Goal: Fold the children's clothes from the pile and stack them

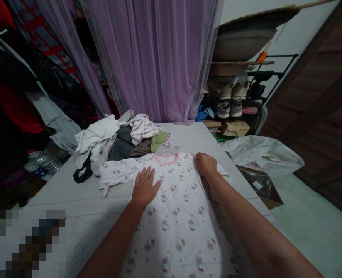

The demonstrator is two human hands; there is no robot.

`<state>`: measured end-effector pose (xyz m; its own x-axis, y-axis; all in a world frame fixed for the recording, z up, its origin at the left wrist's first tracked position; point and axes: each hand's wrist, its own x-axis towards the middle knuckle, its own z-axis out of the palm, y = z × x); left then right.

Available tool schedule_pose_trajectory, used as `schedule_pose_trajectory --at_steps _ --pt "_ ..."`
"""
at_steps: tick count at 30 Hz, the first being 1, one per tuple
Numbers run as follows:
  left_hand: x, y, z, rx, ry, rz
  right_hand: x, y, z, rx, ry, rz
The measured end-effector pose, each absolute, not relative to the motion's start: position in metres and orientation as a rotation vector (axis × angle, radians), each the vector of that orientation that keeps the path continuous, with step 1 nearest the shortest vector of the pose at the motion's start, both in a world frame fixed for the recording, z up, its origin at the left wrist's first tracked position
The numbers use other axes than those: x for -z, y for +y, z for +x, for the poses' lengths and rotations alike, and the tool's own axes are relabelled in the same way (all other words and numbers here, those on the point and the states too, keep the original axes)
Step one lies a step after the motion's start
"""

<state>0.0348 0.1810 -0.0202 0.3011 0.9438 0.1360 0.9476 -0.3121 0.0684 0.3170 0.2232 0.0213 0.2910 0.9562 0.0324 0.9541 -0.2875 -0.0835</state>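
A white child's nightdress (176,210) with a printed cat-face pattern and a pink neckband lies spread out in front of me, its neck pointing away. My left hand (145,187) rests flat on its left side below the shoulder, fingers spread. At the right shoulder, my right hand (206,165) is closed in a pinch on the cloth. The left sleeve stretches out to the side; the right sleeve is partly hidden behind my right hand and forearm. Just beyond the neckband lies a small translucent piece (171,149) that I cannot make out.
A heap of crumpled clothes (123,141) sits at the table's back left. Behind the table (185,135) hangs a purple curtain (153,58). Shoes (230,108) stand on a rack at right, with a cardboard box (260,187) on the floor. Bottles (45,164) stand at left.
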Motion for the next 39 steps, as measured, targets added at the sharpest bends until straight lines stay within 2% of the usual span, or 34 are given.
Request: schedule_pose_trajectory --at_steps 5,9,14,23,30,35,39 --pt "0.018 0.18 0.036 0.173 -1.85 -2.522 -0.015 0.221 0.318 0.037 -1.759 -2.478" --pt "0.018 0.181 0.037 0.174 -1.876 -2.537 -0.014 0.209 0.294 0.204 -1.904 -2.159" --pt "0.009 0.195 0.039 0.224 -1.9 -2.529 -0.002 0.186 0.253 0.095 -2.201 -1.87" --pt "0.012 0.229 0.01 0.124 -2.006 -2.468 0.009 0.188 0.248 -0.02 -2.11 -2.203" --pt "0.001 0.233 0.02 0.076 -2.07 -2.436 0.005 0.187 0.243 -0.048 -2.086 -2.2" --pt "-0.001 0.239 0.034 0.226 -1.746 -2.586 -0.004 0.194 0.234 -0.043 -2.154 -2.055" --pt "0.01 0.253 0.029 0.131 -1.851 -2.594 -0.001 0.204 0.237 -0.116 -2.156 -2.086"
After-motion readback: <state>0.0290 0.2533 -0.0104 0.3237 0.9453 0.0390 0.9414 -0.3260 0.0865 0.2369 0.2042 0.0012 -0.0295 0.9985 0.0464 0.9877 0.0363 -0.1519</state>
